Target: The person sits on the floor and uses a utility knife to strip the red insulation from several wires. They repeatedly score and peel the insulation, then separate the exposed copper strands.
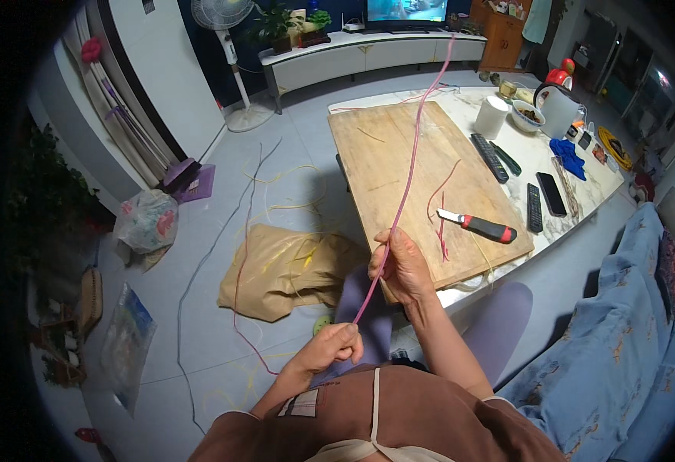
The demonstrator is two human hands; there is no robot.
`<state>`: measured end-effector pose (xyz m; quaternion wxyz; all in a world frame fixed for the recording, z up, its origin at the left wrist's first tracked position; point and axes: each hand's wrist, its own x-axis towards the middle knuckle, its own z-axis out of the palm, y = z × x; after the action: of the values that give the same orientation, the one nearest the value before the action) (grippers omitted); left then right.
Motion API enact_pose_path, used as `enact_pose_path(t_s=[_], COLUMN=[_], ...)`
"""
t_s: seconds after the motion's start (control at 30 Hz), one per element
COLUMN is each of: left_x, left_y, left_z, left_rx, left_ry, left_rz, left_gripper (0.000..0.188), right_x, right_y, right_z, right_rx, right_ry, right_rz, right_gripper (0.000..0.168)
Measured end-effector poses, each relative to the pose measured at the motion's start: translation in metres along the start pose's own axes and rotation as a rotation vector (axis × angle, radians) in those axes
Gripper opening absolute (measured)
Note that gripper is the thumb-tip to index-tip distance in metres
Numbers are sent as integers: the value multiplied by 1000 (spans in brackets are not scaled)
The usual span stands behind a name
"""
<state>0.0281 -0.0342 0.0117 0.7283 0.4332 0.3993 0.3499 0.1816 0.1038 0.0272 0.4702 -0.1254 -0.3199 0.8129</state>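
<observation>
A long pink-red insulated wire (411,164) runs up from my lap and over the wooden board (383,144). Low in front of my body, my left hand (333,345) grips its near end. My right hand (401,263) pinches the same wire farther up, just off the board's near left corner. On the board lies a utility knife (482,227) with a black and red handle, its blade pointing left. Short red wire pieces (442,237) rest beside the blade, and a curved red strip (441,187) lies above them.
The board sits on a marble-patterned table (594,185) with remote controls (489,157), a phone (551,194), a bowl (527,117) and a kettle (558,112). A brown bag (274,271) and loose wires (184,294) lie on the floor at left. A blue-covered sofa (597,341) stands at right.
</observation>
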Motion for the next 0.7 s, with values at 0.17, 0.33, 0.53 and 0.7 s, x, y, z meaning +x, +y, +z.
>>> enact_pose_path(t_s=[0.17,0.33,0.53,0.7], left_x=[-7,-13,-17,-15], left_y=[6,10,-1,-11], left_z=[7,3,-15,-52], left_rx=[-2,-51,-10,15], left_ry=[-124,-172,-224,-110], left_rz=[-42,-113,-85,60], left_gripper=[45,44,43,45], right_x=[-7,-6,-13,4], right_y=[15,30,30,40], right_z=[8,9,31,43], right_rx=[498,991,1018,651], right_ry=[-215,-432,-534,-195], right_rz=[44,145,236,232], right_gripper=[26,25,26,28])
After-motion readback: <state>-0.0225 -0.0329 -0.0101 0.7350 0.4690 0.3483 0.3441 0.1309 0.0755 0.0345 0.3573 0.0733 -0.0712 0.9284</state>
